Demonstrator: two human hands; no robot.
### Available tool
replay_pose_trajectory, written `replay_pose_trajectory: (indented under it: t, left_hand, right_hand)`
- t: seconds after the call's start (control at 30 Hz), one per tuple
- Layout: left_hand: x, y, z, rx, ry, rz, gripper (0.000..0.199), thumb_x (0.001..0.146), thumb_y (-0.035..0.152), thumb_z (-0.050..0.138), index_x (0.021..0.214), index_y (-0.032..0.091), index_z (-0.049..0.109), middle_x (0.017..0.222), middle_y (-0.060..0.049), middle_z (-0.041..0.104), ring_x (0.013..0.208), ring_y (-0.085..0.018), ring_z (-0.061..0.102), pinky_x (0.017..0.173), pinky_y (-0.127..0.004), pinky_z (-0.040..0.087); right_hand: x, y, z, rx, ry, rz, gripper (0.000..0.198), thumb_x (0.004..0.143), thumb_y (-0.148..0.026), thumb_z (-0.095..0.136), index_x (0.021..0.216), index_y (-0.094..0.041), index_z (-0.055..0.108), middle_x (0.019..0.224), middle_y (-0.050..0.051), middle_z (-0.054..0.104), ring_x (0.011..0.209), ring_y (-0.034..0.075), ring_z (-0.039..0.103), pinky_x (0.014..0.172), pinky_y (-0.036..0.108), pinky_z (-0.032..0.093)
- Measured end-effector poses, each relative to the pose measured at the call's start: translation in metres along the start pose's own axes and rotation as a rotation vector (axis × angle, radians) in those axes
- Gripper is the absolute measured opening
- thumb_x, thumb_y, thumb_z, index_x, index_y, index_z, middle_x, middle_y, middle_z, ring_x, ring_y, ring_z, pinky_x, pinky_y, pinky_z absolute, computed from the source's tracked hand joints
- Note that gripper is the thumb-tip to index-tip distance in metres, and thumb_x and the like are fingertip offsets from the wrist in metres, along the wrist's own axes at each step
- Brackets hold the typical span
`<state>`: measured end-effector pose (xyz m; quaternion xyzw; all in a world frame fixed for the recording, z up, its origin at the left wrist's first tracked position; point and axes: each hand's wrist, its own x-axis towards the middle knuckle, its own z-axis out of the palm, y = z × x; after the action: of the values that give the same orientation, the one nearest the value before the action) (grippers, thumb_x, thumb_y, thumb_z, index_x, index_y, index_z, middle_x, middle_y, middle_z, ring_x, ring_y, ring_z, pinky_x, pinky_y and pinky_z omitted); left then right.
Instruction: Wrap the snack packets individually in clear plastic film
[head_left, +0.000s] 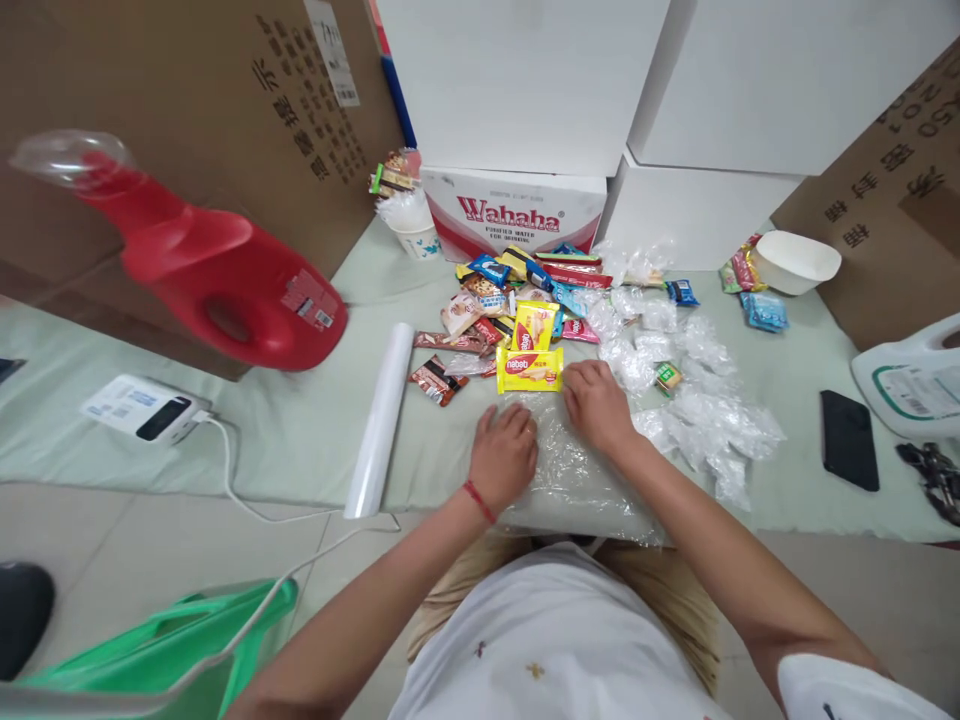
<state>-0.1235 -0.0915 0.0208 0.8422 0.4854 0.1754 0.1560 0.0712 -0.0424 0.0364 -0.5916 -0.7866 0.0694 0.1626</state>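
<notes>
A sheet of clear plastic film [574,470] lies crinkled at the table's front edge, in front of me. My left hand [504,455], with a red cord at the wrist, rests on the film's left side, fingers bent a little and slightly apart. Over the film's upper right part is my right hand [598,405], its fingers bent and the fingertips beside a yellow Nabati wafer packet [529,371]. That packet lies flat just beyond the film. A second yellow packet [534,325] lies behind it, against a pile of mixed snack packets [487,295]. Both palms are hidden.
Clear-wrapped bundles [705,430] spread on the right, near a black phone [849,440] and white bowl [799,262]. Left are a white film roll [380,420], a red detergent bottle [225,270] and a cabled white device [146,408]. A Wahaha box [517,215] stands behind.
</notes>
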Motion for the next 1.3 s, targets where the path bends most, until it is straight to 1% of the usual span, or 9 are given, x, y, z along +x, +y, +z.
replay_pose_trajectory:
  t: [0.13,0.3,0.47,0.6,0.7,0.9,1.1,1.2,1.3]
  left_hand:
    - [0.012,-0.023,0.013,0.129,0.022,-0.055,0.039,0.102,0.025,0.042,0.134,0.019,0.064,0.149,-0.015,0.060,0.144,-0.032,0.050,0.122,-0.069,0.020]
    - [0.003,-0.033,0.009,0.179,0.001,-0.098,0.053,0.104,0.042,0.042,0.153,0.024,0.050,0.163,-0.016,0.044,0.151,-0.034,0.039,0.121,-0.074,0.007]
    - [0.003,-0.034,0.010,0.199,-0.022,-0.135,0.066,0.101,0.058,0.042,0.158,0.024,0.044,0.169,-0.018,0.030,0.157,-0.038,0.026,0.121,-0.075,0.003]
    - [0.005,-0.038,0.011,0.185,-0.045,-0.150,0.056,0.105,0.042,0.034,0.158,0.027,0.044,0.169,-0.015,0.031,0.157,-0.035,0.028,0.120,-0.077,0.003]
    - [0.005,-0.040,0.011,0.169,-0.043,-0.152,0.054,0.106,0.035,0.032,0.158,0.029,0.043,0.169,-0.012,0.033,0.157,-0.033,0.028,0.120,-0.077,0.002]
    - [0.003,-0.040,0.012,0.172,-0.008,-0.151,0.054,0.105,0.038,0.035,0.159,0.029,0.042,0.169,-0.011,0.033,0.157,-0.034,0.027,0.119,-0.078,-0.003]
    - [0.004,-0.038,0.011,0.189,-0.015,-0.153,0.055,0.105,0.039,0.035,0.158,0.028,0.043,0.168,-0.011,0.034,0.157,-0.035,0.029,0.120,-0.079,0.001]
    - [0.004,-0.038,0.010,0.208,-0.025,-0.160,0.055,0.106,0.040,0.034,0.159,0.028,0.042,0.169,-0.010,0.033,0.157,-0.034,0.028,0.120,-0.078,0.004]
    - [0.003,-0.038,0.009,0.220,-0.034,-0.166,0.055,0.106,0.042,0.032,0.159,0.028,0.041,0.169,-0.008,0.033,0.158,-0.032,0.027,0.121,-0.076,0.005]
  right_hand:
    - [0.059,-0.018,0.000,-0.072,-0.103,0.071,0.047,0.097,-0.038,0.063,0.139,-0.016,0.060,0.141,0.018,0.058,0.130,0.037,0.047,0.107,0.049,0.042]
    - [0.093,-0.009,-0.010,0.062,-0.277,0.233,0.030,0.084,-0.035,0.079,0.107,-0.017,0.072,0.112,0.012,0.069,0.109,0.030,0.060,0.095,0.040,0.048]
    - [0.055,0.021,-0.062,0.581,0.077,0.299,0.030,0.081,-0.041,0.077,0.100,-0.019,0.068,0.106,0.006,0.070,0.097,0.023,0.063,0.085,0.036,0.052]
    - [0.000,0.021,-0.076,1.013,-0.276,0.375,0.040,0.073,-0.054,0.081,0.096,-0.022,0.070,0.093,0.003,0.075,0.083,0.022,0.068,0.074,0.034,0.053]
    - [-0.026,0.015,-0.057,0.817,-0.497,0.272,0.032,0.079,-0.049,0.077,0.096,-0.022,0.074,0.091,0.005,0.075,0.083,0.024,0.069,0.074,0.034,0.054]
    - [0.018,-0.001,-0.033,-0.020,-0.182,0.255,0.035,0.096,-0.049,0.061,0.116,-0.022,0.070,0.124,0.017,0.069,0.123,0.038,0.058,0.094,0.047,0.052]
    - [0.106,-0.037,0.010,0.202,-0.134,0.620,0.079,0.090,-0.062,0.067,0.144,-0.009,0.044,0.127,0.022,0.069,0.114,0.036,0.067,0.093,0.045,0.052]
    - [0.115,-0.037,0.026,0.330,-0.017,0.630,0.066,0.089,-0.050,0.071,0.139,-0.013,0.050,0.122,0.018,0.072,0.109,0.032,0.069,0.091,0.041,0.052]
    - [0.100,-0.014,0.007,0.492,0.068,0.460,0.047,0.093,-0.049,0.063,0.124,-0.014,0.065,0.112,0.011,0.075,0.098,0.026,0.069,0.086,0.036,0.051]
